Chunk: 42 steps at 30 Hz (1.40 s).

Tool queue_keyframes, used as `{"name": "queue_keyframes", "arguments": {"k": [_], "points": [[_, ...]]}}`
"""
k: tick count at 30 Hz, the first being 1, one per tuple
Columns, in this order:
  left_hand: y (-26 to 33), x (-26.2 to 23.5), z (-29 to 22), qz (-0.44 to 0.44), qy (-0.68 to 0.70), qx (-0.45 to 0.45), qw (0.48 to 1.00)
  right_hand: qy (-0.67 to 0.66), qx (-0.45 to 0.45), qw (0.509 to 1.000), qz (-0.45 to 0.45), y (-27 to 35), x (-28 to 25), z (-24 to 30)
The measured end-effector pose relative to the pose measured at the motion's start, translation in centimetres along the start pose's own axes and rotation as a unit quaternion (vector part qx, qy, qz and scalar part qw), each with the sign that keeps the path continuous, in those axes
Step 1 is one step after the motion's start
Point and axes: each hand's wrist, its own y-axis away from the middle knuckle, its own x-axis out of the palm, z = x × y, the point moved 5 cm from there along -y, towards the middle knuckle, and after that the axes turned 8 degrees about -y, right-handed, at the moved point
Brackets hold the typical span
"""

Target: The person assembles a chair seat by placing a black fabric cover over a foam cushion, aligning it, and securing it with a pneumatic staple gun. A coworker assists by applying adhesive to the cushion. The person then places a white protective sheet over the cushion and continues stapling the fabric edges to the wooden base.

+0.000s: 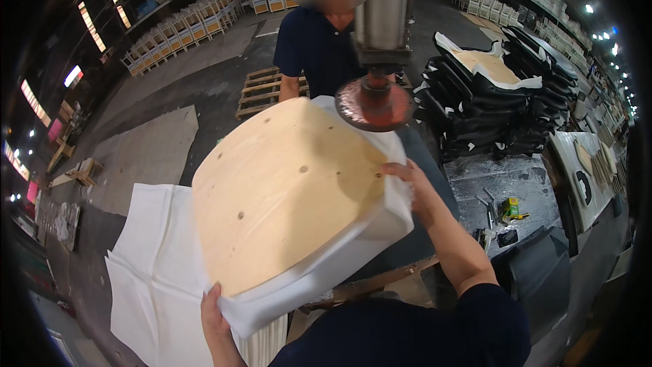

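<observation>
A pale plywood seat panel [278, 183], dotted with several small holes, is held tilted in front of me, wood side up. White padding or cloth [326, 251] wraps its underside and near edge. My left hand [215, 314] grips the near left corner, thumb on top. At the right edge my right hand [409, 180] is closed on the panel, fingertips over the wood. The undersides of both grips are hidden. Close above the far right corner hangs a round reddish disc [375, 105] below a metal cylinder [384, 10].
Across from me stands another person [316, 47] in a dark shirt. White sheets [153, 258] hang at left. Black padded pieces [475, 105] are stacked at far right, near a wrapped table [468, 180] with tools and a yellow-green box [511, 208]. A wooden pallet [261, 88] lies behind.
</observation>
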Motion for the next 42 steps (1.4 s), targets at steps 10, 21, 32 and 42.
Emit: {"name": "queue_keyframes", "arguments": {"k": [10, 21, 32, 42], "points": [[-6.4, 17.8, 1.6, 0.126, -0.066, -0.036, 0.989, -0.066, -0.069, 0.994, -0.042, 1.3, -14.9, 6.2], [-11.2, 21.8, 1.4, 0.176, -0.148, -0.088, 0.969, -0.170, 0.082, 0.981, 0.048, 0.4, -21.1, 6.1], [-12.9, 21.2, 6.1, 0.168, -0.248, -0.199, 0.933, 0.053, 0.119, 0.989, -0.074, -0.1, -24.4, 4.3], [-11.4, 18.8, 8.8, 0.073, -0.290, -0.230, 0.926, 0.173, 0.098, 0.970, -0.137, 2.3, -26.8, 0.2]]}}
